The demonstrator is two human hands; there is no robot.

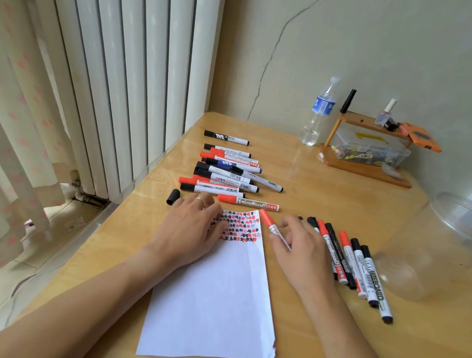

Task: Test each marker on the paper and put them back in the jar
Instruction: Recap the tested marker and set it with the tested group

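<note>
Red-capped marker (274,230) on flat paper (214,295)

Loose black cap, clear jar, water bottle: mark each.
loose black cap (173,196), head view, mid-body.
clear jar (440,248), head view, side wall.
water bottle (323,104), head view, blue label.

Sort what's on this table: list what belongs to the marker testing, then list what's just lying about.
Belongs to the job:
paper
red marker in the right hand
left hand on the paper
marker row
marker group
loose black cap
clear jar

Lying about:
water bottle
wooden shelf
plastic box
nail polish
</note>
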